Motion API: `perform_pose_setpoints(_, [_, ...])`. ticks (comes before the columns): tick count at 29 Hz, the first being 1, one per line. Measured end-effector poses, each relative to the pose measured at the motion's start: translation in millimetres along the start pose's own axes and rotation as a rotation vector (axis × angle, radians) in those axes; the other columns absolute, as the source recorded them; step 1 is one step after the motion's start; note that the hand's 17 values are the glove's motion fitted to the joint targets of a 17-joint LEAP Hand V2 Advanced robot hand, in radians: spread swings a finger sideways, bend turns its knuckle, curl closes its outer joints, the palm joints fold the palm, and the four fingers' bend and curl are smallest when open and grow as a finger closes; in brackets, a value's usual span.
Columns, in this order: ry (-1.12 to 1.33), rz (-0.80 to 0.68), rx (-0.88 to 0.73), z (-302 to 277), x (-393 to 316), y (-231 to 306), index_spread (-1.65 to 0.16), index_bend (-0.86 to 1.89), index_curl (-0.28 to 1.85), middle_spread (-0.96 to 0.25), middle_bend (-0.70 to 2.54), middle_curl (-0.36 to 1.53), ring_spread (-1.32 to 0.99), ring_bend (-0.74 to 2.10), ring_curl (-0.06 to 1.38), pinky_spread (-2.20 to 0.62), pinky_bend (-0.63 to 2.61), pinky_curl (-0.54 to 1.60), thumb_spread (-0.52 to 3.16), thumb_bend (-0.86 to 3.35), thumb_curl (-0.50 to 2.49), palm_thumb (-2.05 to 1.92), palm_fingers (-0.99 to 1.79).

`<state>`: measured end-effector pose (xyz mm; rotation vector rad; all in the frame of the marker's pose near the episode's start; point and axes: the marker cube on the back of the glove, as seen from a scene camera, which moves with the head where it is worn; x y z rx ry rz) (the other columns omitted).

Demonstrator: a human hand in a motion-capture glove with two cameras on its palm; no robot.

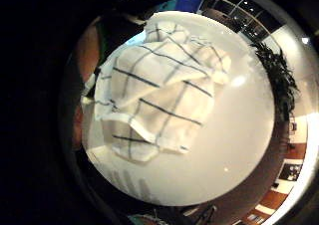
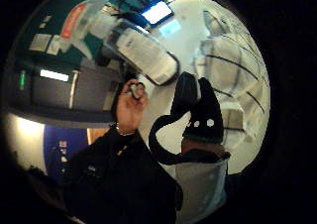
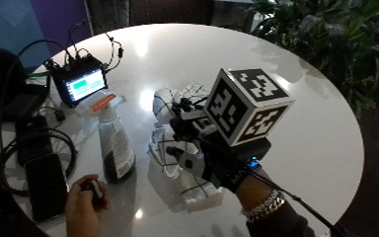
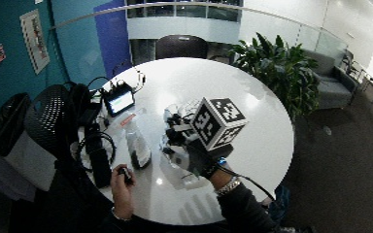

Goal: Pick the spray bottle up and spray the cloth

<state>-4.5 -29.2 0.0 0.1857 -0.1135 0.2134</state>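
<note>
A white cloth with thin dark check lines (image 1: 159,95) (image 3: 168,101) lies crumpled on the round white table (image 3: 301,123). My gloved right hand (image 3: 206,153) (image 4: 190,150) hovers just above the cloth, palm down, holding nothing. Its black thumb (image 2: 198,110) sticks out straight. The spray bottle (image 3: 116,143) (image 2: 143,53) (image 4: 138,143) stands upright on the table to the left of the cloth, apart from my hand. It has a dark body, a white label and an orange-red trigger head. Part of the cloth is hidden beneath the hand.
The person's bare left hand (image 3: 84,202) holds a small dark object near the table's front edge. A small lit screen (image 3: 81,84), cables (image 3: 38,148) and a dark phone (image 3: 45,185) sit at the left. Plants (image 3: 334,39) stand behind the table.
</note>
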Motion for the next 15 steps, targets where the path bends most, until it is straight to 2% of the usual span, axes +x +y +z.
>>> perform_pose_setpoints(15, [0.021,0.053,-0.002,3.6,20.6,35.1,-0.33,0.18,0.33,-0.04,0.17,0.32,-0.02,0.33,0.31,0.25,0.39,0.34,1.29,-0.01,0.46,0.69,0.37])
